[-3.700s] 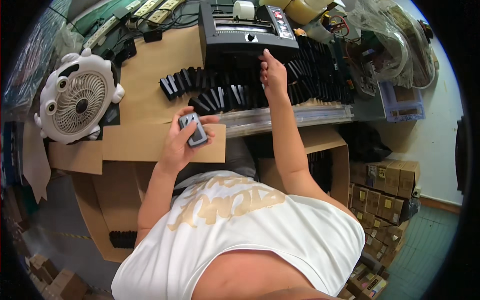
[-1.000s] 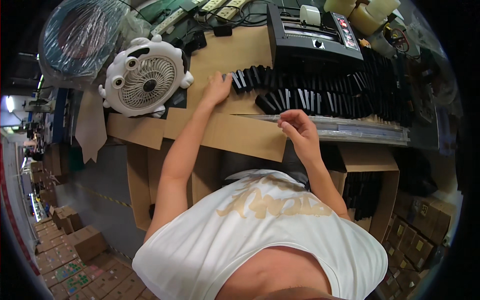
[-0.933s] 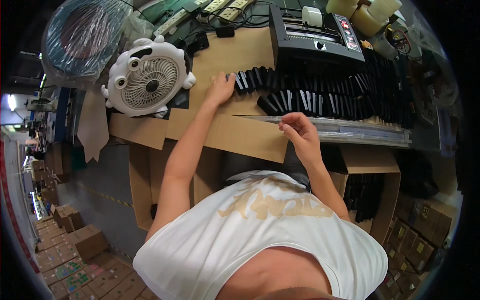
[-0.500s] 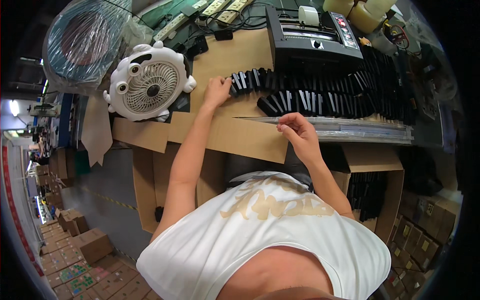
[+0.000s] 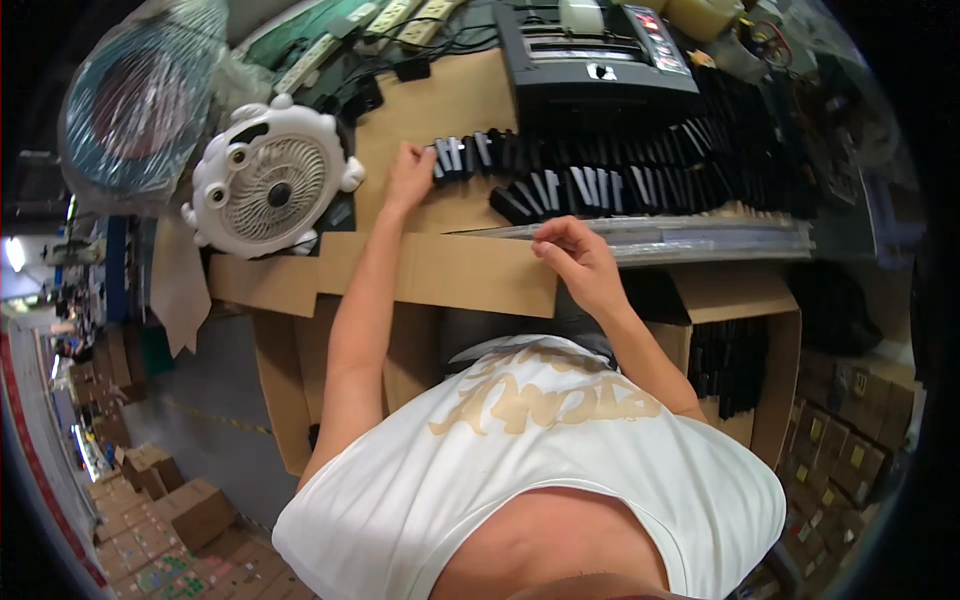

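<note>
Two rows of thin black rectangular pieces stand packed on edge on the bench, a back row [image 5: 560, 155] and a front row [image 5: 610, 188]. My left hand [image 5: 407, 178] is at the left end of the back row, its fingers closed at the end black piece [image 5: 438, 163]; its fingertips are partly hidden. Over the right end of a cardboard flap [image 5: 450, 272], my right hand [image 5: 582, 262] is raised with fingers curled and thumb close to the index finger. Whatever may be between those fingertips is too small to name.
A white animal-shaped fan [image 5: 275, 185] stands left of my left hand. Behind the rows sits a dark tape dispenser [image 5: 600, 85]. Clear-wrapped strips [image 5: 715, 240] lie along the bench edge. Below right, an open carton [image 5: 780, 340] holds black pieces; power strips [image 5: 400, 25] lie at the back.
The whole view has shifted slightly, so the bench things appear a little further left. Both hands keep nearly the same places, the left at the row's end and the right over the flap.
</note>
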The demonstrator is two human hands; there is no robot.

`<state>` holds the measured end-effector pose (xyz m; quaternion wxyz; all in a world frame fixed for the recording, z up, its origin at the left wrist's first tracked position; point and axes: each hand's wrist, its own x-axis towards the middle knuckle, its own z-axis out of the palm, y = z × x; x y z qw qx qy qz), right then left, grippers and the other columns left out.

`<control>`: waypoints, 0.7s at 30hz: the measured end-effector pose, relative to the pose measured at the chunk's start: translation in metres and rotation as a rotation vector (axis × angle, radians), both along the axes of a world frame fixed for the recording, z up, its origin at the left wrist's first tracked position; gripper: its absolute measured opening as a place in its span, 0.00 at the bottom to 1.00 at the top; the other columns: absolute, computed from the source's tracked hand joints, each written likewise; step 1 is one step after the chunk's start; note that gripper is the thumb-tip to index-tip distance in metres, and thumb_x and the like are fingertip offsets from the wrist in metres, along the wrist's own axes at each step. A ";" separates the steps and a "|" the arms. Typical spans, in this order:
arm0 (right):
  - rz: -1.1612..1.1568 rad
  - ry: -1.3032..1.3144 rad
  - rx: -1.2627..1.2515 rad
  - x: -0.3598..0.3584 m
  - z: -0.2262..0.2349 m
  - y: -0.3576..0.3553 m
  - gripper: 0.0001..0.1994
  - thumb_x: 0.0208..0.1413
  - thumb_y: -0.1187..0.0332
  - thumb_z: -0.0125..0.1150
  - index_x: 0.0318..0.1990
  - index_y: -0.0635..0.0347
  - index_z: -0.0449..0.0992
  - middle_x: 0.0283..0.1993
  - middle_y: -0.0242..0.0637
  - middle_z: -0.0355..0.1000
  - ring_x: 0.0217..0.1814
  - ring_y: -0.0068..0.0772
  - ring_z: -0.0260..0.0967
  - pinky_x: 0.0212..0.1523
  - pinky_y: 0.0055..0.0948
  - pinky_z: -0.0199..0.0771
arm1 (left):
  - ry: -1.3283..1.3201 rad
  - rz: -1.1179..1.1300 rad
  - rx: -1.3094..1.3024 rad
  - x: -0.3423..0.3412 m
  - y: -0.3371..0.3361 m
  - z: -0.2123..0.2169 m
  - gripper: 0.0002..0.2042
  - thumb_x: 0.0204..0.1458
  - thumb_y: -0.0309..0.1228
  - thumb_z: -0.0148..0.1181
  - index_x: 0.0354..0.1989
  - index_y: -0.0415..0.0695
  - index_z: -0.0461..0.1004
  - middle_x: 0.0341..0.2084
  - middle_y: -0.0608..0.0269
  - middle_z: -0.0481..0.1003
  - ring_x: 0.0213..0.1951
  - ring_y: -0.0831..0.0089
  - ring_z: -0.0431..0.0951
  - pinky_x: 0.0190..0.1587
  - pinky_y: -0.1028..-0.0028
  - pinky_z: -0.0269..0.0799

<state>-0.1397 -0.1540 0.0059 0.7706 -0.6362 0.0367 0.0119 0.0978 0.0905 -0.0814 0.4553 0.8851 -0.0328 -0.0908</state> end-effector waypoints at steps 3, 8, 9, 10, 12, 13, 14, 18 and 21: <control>-0.024 0.008 -0.010 0.000 -0.003 -0.006 0.07 0.59 0.78 0.56 0.44 0.63 0.74 0.39 0.32 0.75 0.40 0.19 0.70 0.45 0.16 0.68 | -0.026 0.046 0.060 -0.005 -0.017 0.016 0.19 0.61 0.42 0.54 0.52 0.40 0.66 0.35 0.56 0.75 0.38 0.70 0.76 0.39 0.73 0.74; -0.010 0.001 -0.034 -0.001 -0.004 0.001 0.07 0.59 0.77 0.57 0.44 0.63 0.75 0.39 0.32 0.75 0.39 0.19 0.70 0.44 0.16 0.69 | -0.279 -0.193 -0.016 0.001 -0.024 0.016 0.19 0.59 0.41 0.56 0.50 0.38 0.73 0.43 0.54 0.78 0.46 0.59 0.78 0.50 0.68 0.72; -0.012 0.002 -0.049 -0.002 -0.005 -0.001 0.07 0.59 0.77 0.57 0.44 0.63 0.75 0.39 0.32 0.75 0.39 0.19 0.70 0.44 0.16 0.69 | -0.309 -0.273 0.050 0.004 -0.026 0.016 0.19 0.59 0.40 0.56 0.51 0.39 0.74 0.45 0.54 0.78 0.47 0.59 0.77 0.50 0.68 0.71; -0.014 0.003 -0.066 -0.003 -0.005 -0.002 0.07 0.59 0.77 0.57 0.44 0.62 0.75 0.39 0.32 0.75 0.39 0.19 0.70 0.44 0.16 0.69 | -0.340 -0.352 0.115 0.007 -0.028 0.016 0.19 0.59 0.40 0.56 0.52 0.39 0.74 0.46 0.54 0.78 0.48 0.59 0.77 0.51 0.69 0.71; -0.022 0.015 -0.067 -0.004 -0.006 -0.003 0.07 0.58 0.76 0.58 0.44 0.62 0.75 0.39 0.32 0.75 0.38 0.19 0.70 0.43 0.16 0.69 | -0.248 -0.391 0.095 0.007 -0.028 0.024 0.19 0.58 0.40 0.57 0.52 0.40 0.75 0.47 0.54 0.77 0.47 0.59 0.77 0.52 0.68 0.71; -0.045 0.019 -0.081 -0.004 -0.006 -0.003 0.07 0.58 0.76 0.58 0.44 0.62 0.75 0.39 0.32 0.75 0.38 0.19 0.70 0.43 0.16 0.69 | -0.248 -0.413 0.078 0.006 -0.029 0.029 0.19 0.58 0.40 0.57 0.52 0.40 0.75 0.47 0.54 0.77 0.47 0.59 0.77 0.52 0.68 0.71; -0.031 0.026 -0.073 -0.004 -0.006 -0.002 0.07 0.58 0.76 0.58 0.44 0.62 0.75 0.39 0.32 0.75 0.38 0.19 0.71 0.43 0.16 0.69 | -0.213 -0.428 0.084 0.004 -0.029 0.036 0.19 0.58 0.40 0.57 0.53 0.40 0.74 0.47 0.54 0.77 0.47 0.59 0.77 0.52 0.68 0.71; -0.023 0.029 -0.071 -0.005 -0.003 -0.005 0.07 0.58 0.77 0.58 0.44 0.62 0.75 0.39 0.32 0.75 0.39 0.19 0.71 0.44 0.16 0.70 | -0.189 -0.426 0.080 0.006 -0.036 0.032 0.19 0.58 0.40 0.57 0.53 0.40 0.74 0.47 0.54 0.77 0.47 0.60 0.77 0.52 0.68 0.71; -0.003 0.025 -0.061 -0.003 -0.004 -0.002 0.07 0.58 0.77 0.58 0.44 0.62 0.75 0.39 0.32 0.75 0.39 0.19 0.71 0.44 0.17 0.70 | -0.196 -0.393 0.070 0.005 -0.033 0.031 0.19 0.58 0.40 0.56 0.53 0.40 0.74 0.47 0.54 0.77 0.47 0.59 0.77 0.52 0.68 0.71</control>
